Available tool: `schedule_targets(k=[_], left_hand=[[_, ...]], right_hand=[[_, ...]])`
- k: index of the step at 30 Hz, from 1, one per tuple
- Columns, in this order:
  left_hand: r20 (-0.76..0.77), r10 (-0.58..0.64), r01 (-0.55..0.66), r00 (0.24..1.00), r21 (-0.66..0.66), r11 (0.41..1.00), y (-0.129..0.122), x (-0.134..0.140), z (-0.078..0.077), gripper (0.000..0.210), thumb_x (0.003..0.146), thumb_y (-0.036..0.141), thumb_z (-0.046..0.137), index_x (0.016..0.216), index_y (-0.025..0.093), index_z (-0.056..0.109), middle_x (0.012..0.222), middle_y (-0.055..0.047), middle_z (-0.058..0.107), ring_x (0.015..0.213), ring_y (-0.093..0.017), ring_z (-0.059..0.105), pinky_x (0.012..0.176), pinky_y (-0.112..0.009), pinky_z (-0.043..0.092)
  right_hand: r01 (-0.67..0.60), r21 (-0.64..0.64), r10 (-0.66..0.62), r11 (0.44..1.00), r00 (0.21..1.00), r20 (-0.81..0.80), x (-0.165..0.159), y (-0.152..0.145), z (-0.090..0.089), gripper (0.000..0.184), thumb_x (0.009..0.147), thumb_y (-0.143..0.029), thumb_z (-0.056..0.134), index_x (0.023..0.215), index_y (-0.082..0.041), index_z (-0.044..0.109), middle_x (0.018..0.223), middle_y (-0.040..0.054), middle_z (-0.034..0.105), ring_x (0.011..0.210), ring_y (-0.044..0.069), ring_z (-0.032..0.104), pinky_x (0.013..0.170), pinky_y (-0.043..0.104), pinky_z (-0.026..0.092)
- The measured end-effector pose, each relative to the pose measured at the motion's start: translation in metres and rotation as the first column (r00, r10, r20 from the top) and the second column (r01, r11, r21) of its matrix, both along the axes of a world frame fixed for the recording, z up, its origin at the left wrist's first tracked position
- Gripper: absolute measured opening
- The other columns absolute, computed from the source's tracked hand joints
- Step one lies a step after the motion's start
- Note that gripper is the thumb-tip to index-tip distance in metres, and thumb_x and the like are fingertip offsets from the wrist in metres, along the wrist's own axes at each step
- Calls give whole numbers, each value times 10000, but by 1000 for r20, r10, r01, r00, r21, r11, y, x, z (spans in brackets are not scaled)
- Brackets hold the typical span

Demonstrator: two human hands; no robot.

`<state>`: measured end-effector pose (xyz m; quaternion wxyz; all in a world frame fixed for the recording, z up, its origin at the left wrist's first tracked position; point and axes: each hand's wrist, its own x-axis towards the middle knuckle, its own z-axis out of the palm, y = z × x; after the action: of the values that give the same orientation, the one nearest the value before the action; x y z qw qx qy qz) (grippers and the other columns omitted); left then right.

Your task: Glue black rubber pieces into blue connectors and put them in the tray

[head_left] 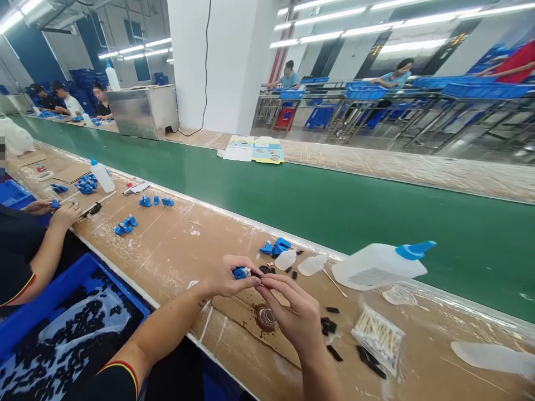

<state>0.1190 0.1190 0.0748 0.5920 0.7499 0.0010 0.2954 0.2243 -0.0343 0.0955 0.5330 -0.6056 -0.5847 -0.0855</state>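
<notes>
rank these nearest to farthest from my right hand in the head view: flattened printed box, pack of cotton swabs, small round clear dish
From your right hand:
1. small round clear dish, just left of it
2. pack of cotton swabs, to its right on the bench
3. flattened printed box, beyond the green belt

We see the left grip (225, 278) curled and the right grip (296, 306) extended leftward, fingertips drawn together; bare forearms (165, 328) converge.
</notes>
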Motion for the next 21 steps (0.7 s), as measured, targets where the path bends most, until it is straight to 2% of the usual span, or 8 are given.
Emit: schedule_targets(k=[4, 6, 9, 12, 13, 15, 18, 21], left_hand=[[-17, -49, 48, 999, -50, 998, 1, 0, 0, 300, 815, 382, 753, 861, 87, 726, 803, -103, 714, 703, -130, 633, 661, -227, 476], [-66, -60, 53, 996, -111, 992, 1, 1, 0, 343, 794, 428, 768, 865, 98, 713, 755, -67, 681, 656, -106, 586, 628, -216, 444], [-123, -64, 25, 990, -298, 954, 5, 4, -2, 498, 709, 487, 822, 1025, 141, 654, 671, 24, 560, 552, -59, 440, 531, -191, 335], [-111, -182, 80, 977, -602, 795, 15, 7, -4, 601, 708, 440, 782, 1176, 221, 475, 682, 61, 517, 542, -62, 416, 505, -172, 274], [-96, -224, 101, 970, -679, 727, 18, 8, -3, 578, 710, 387, 748, 1166, 237, 426, 710, 55, 539, 566, -70, 450, 519, -166, 294], [-77, -259, 118, 963, -743, 659, 23, 9, -3, 526, 669, 270, 696, 1097, 236, 391, 790, 32, 595, 633, -81, 516, 558, -168, 348], [-87, -230, 110, 969, -680, 725, 27, 11, -3, 474, 700, 239, 710, 1092, 198, 446, 926, -18, 647, 689, -75, 548, 599, -184, 401], [-109, -264, 157, 958, -572, 805, 27, 14, -6, 511, 831, 399, 716, 1225, 162, 495, 1039, -77, 669, 719, -77, 563, 627, -204, 431]], right_hand=[[-54, -132, 20, 990, 968, -249, -2, -4, -2, 65, 892, -194, 685, 909, -222, 741, 892, 47, 745, 778, 175, 716, 704, 266, 590], [-86, -176, -10, 981, 874, -485, -4, -3, -3, 51, 846, -253, 732, 866, -214, 757, 791, 42, 737, 678, 166, 691, 622, 258, 573], [-159, -86, 16, 984, 548, -837, -1, 1, -5, 139, 713, -310, 825, 799, -220, 764, 670, 23, 703, 573, 141, 634, 532, 238, 531], [-175, 12, 63, 984, 288, -955, 9, -3, -4, 196, 627, -323, 865, 768, -238, 758, 707, 24, 718, 569, 129, 619, 515, 234, 513], [-172, -4, 47, 985, 293, -955, 12, -8, -3, 192, 633, -324, 862, 772, -240, 759, 707, 22, 717, 569, 130, 619, 515, 238, 511], [-141, -119, -41, 983, 464, -885, 17, -24, -1, 150, 687, -316, 836, 792, -236, 762, 694, 19, 711, 579, 141, 627, 532, 255, 514], [-23, -376, -176, 926, 856, -486, 16, -54, -4, 56, 815, -273, 750, 832, -220, 758, 783, 38, 737, 683, 175, 677, 620, 296, 542], [76, -513, -131, 855, 989, -72, 12, -72, -12, 116, 921, -224, 634, 894, -207, 746, 921, 60, 754, 810, 197, 705, 731, 321, 558]])
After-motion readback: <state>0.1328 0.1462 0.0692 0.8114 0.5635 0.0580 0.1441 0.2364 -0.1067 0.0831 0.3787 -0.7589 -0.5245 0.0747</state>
